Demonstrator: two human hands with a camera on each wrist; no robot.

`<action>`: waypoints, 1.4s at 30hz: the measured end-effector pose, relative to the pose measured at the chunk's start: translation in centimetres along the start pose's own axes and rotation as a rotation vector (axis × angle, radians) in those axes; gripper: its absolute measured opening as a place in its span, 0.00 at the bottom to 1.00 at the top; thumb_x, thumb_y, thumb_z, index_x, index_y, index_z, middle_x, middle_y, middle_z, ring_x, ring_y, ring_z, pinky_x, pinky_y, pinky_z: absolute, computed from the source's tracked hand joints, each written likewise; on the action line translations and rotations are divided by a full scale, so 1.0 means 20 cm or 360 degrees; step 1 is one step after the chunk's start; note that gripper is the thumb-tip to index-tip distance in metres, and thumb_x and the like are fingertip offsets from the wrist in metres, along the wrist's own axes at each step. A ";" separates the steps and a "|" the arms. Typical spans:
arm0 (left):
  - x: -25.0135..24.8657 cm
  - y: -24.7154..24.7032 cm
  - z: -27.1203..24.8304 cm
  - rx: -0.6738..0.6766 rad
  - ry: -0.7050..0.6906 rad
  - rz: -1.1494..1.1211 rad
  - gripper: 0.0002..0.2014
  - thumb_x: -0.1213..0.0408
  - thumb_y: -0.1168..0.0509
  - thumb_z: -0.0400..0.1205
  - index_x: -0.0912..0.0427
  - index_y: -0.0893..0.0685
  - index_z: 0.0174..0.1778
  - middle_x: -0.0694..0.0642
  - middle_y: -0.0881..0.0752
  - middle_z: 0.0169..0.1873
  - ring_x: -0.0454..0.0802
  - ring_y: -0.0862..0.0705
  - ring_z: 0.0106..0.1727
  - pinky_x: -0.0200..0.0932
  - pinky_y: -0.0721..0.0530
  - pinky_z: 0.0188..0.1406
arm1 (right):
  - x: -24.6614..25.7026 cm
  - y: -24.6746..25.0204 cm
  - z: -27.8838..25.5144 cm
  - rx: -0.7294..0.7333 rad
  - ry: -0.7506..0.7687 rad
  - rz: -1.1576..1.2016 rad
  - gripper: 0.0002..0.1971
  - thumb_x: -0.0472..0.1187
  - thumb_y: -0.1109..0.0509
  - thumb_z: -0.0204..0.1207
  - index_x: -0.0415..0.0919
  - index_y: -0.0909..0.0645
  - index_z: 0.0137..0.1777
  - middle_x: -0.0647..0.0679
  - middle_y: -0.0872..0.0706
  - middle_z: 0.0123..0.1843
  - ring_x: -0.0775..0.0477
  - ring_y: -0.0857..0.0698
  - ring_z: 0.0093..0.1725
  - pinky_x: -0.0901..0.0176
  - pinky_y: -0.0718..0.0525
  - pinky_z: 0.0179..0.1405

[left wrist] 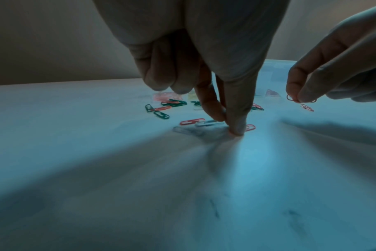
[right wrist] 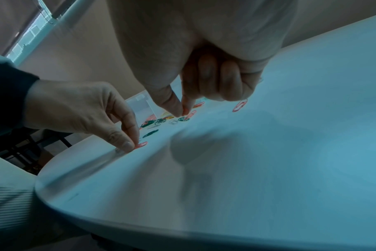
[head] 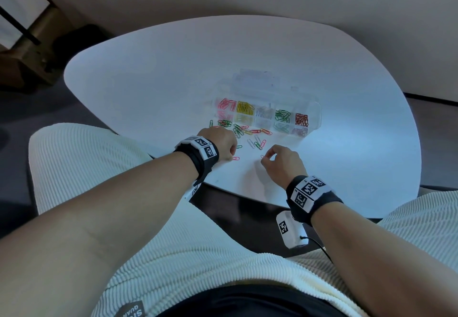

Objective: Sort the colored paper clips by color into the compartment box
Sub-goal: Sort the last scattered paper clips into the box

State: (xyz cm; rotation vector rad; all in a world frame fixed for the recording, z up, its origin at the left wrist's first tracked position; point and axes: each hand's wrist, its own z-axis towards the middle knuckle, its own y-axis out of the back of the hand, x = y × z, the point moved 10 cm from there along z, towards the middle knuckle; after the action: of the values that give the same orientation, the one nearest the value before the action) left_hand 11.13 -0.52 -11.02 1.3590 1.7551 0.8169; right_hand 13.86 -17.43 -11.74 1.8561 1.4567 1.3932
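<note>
A clear compartment box [head: 314, 110] lies open past the hands, holding pink, yellow, white, green and red clips in separate cells. Loose mixed clips [head: 239, 130] are scattered just in front of it. My left hand [head: 232, 156] has thumb and index finger down on the table, pinching the end of a pink paper clip [head: 236, 158], which also shows in the left wrist view [left wrist: 250, 127]. My right hand [head: 264, 158] pinches a red paper clip [left wrist: 291, 98] between thumb and index finger [right wrist: 188, 108], just above the table surface.
The white rounded table [head: 148, 81] has bare surface to the left and far side of the box. Its near edge [right wrist: 118, 208] runs close under both wrists. My lap in ribbed cream fabric [head: 198, 254] lies below the table edge.
</note>
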 end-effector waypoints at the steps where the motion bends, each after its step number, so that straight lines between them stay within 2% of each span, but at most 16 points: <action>1: -0.01 0.00 0.00 0.0006 -0.0009 0.0022 0.05 0.58 0.31 0.76 0.48 0.11 0.45 0.45 0.12 0.42 0.50 0.15 0.47 0.40 0.21 0.40 | 0.00 0.00 0.00 0.0002 -0.0005 -0.0001 0.06 0.48 0.33 0.78 0.47 0.19 0.47 0.46 0.14 0.42 0.42 0.15 0.42 0.55 0.17 0.42; 7: -0.08 -0.06 0.00 0.0118 -0.0037 0.0150 0.06 0.57 0.30 0.74 0.53 0.14 0.43 0.50 0.12 0.41 0.54 0.13 0.41 0.45 0.15 0.43 | 0.00 0.00 -0.01 0.0047 -0.0059 0.0169 0.07 0.44 0.36 0.78 0.42 0.20 0.46 0.46 0.18 0.40 0.42 0.19 0.42 0.56 0.24 0.40; 9: -0.09 -0.08 0.00 0.0134 -0.0049 0.0161 0.09 0.54 0.29 0.72 0.54 0.15 0.43 0.51 0.12 0.40 0.54 0.13 0.40 0.49 0.13 0.45 | -0.01 -0.04 -0.02 0.0196 -0.0149 0.0612 0.07 0.39 0.41 0.77 0.40 0.26 0.38 0.47 0.23 0.33 0.44 0.26 0.32 0.57 0.31 0.32; 11: -0.09 -0.10 0.00 0.0143 -0.0061 0.0162 0.10 0.52 0.29 0.71 0.54 0.16 0.42 0.51 0.13 0.38 0.54 0.14 0.39 0.49 0.13 0.44 | -0.01 -0.09 -0.05 0.0348 -0.0329 0.1195 0.09 0.36 0.45 0.74 0.44 0.37 0.33 0.50 0.35 0.24 0.49 0.41 0.23 0.62 0.42 0.24; 14: -0.07 -0.08 -0.01 0.0133 -0.0065 0.0086 0.11 0.51 0.31 0.70 0.55 0.18 0.38 0.51 0.15 0.35 0.53 0.16 0.35 0.43 0.18 0.37 | 0.04 -0.08 -0.07 0.0461 -0.0402 0.1643 0.10 0.36 0.49 0.70 0.47 0.47 0.34 0.51 0.45 0.24 0.51 0.52 0.25 0.64 0.51 0.22; 19: 0.07 0.08 0.01 -0.0089 0.0170 -0.0759 0.14 0.67 0.40 0.73 0.53 0.37 0.25 0.52 0.31 0.27 0.52 0.35 0.28 0.41 0.35 0.30 | 0.08 -0.05 -0.04 0.0488 -0.0431 0.1927 0.16 0.37 0.44 0.75 0.48 0.45 0.28 0.51 0.43 0.23 0.50 0.48 0.23 0.60 0.51 0.23; 22: 0.22 0.12 0.02 -0.0193 0.0505 -0.1288 0.18 0.74 0.44 0.81 0.54 0.32 0.26 0.52 0.27 0.26 0.46 0.30 0.24 0.36 0.30 0.25 | 0.06 -0.03 -0.01 0.0406 -0.0449 0.2057 0.16 0.33 0.42 0.76 0.44 0.38 0.28 0.48 0.32 0.23 0.50 0.39 0.21 0.60 0.45 0.21; 24: 0.28 0.10 0.02 -0.0231 0.0703 -0.1762 0.18 0.79 0.47 0.80 0.58 0.32 0.25 0.54 0.29 0.17 0.47 0.33 0.16 0.32 0.36 0.19 | 0.05 -0.02 0.02 0.0360 -0.0412 0.2034 0.15 0.28 0.42 0.74 0.43 0.37 0.29 0.45 0.30 0.25 0.49 0.37 0.22 0.59 0.44 0.22; 26: 0.29 0.08 0.03 -0.0258 0.0695 -0.2025 0.19 0.79 0.51 0.79 0.58 0.34 0.24 0.51 0.33 0.08 0.45 0.38 0.08 0.26 0.41 0.15 | 0.06 -0.01 0.05 0.0335 -0.0326 0.2029 0.16 0.25 0.44 0.73 0.43 0.39 0.29 0.44 0.30 0.25 0.49 0.37 0.22 0.58 0.46 0.25; 29: 0.24 0.07 0.05 -0.0245 0.0513 -0.2230 0.20 0.80 0.53 0.80 0.57 0.37 0.24 0.52 0.33 0.12 0.44 0.43 0.11 0.25 0.44 0.16 | 0.09 0.02 0.09 0.0322 -0.0182 0.2031 0.18 0.22 0.44 0.72 0.43 0.37 0.28 0.45 0.30 0.23 0.49 0.35 0.21 0.58 0.46 0.27; 31: 0.24 0.09 0.05 -0.0242 0.0459 -0.2118 0.20 0.81 0.50 0.76 0.56 0.35 0.21 0.55 0.34 0.19 0.45 0.42 0.16 0.29 0.43 0.19 | 0.11 0.02 0.11 0.0322 -0.0137 0.1969 0.19 0.22 0.41 0.73 0.43 0.34 0.26 0.48 0.30 0.22 0.50 0.36 0.22 0.60 0.45 0.26; 33: 0.22 0.11 0.07 -0.0229 0.0330 -0.1705 0.18 0.78 0.44 0.73 0.55 0.34 0.20 0.56 0.28 0.28 0.49 0.35 0.22 0.35 0.35 0.22 | 0.09 0.03 0.13 0.0267 -0.0143 0.1760 0.21 0.30 0.35 0.77 0.46 0.30 0.23 0.51 0.33 0.22 0.50 0.39 0.23 0.63 0.44 0.23; 35: 0.19 0.09 0.07 -0.0176 0.0253 -0.1141 0.11 0.69 0.36 0.71 0.53 0.30 0.26 0.50 0.22 0.41 0.51 0.23 0.34 0.40 0.24 0.33 | 0.05 0.04 0.17 0.0180 -0.0198 0.1352 0.18 0.45 0.30 0.78 0.47 0.28 0.27 0.51 0.33 0.23 0.50 0.40 0.22 0.62 0.40 0.22; 37: 0.20 0.04 0.06 -0.0087 0.0267 -0.0719 0.05 0.62 0.33 0.70 0.48 0.23 0.35 0.45 0.18 0.46 0.50 0.18 0.43 0.42 0.22 0.39 | 0.01 0.05 0.20 0.0109 -0.0243 0.0941 0.20 0.53 0.34 0.79 0.45 0.32 0.29 0.48 0.32 0.26 0.48 0.37 0.23 0.59 0.36 0.24; 40: 0.24 0.02 0.06 -0.0021 0.0318 -0.0564 0.06 0.58 0.30 0.71 0.42 0.17 0.41 0.45 0.18 0.46 0.50 0.17 0.45 0.40 0.23 0.40 | 0.01 0.05 0.22 0.0055 -0.0148 0.0663 0.25 0.53 0.43 0.86 0.42 0.35 0.27 0.47 0.30 0.26 0.45 0.33 0.26 0.56 0.35 0.29; 42: 0.25 0.04 0.07 -0.0039 0.0319 -0.0507 0.05 0.56 0.29 0.71 0.41 0.16 0.39 0.44 0.16 0.44 0.49 0.16 0.45 0.39 0.22 0.41 | 0.03 0.06 0.22 0.0023 -0.0063 0.0526 0.23 0.47 0.47 0.88 0.39 0.29 0.31 0.47 0.25 0.30 0.44 0.26 0.33 0.56 0.32 0.36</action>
State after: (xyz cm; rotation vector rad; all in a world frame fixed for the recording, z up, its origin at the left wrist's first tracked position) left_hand 11.93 4.55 -11.88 0.9721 2.0433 0.8128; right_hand 18.30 -16.17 -12.33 2.1958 1.1812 1.4819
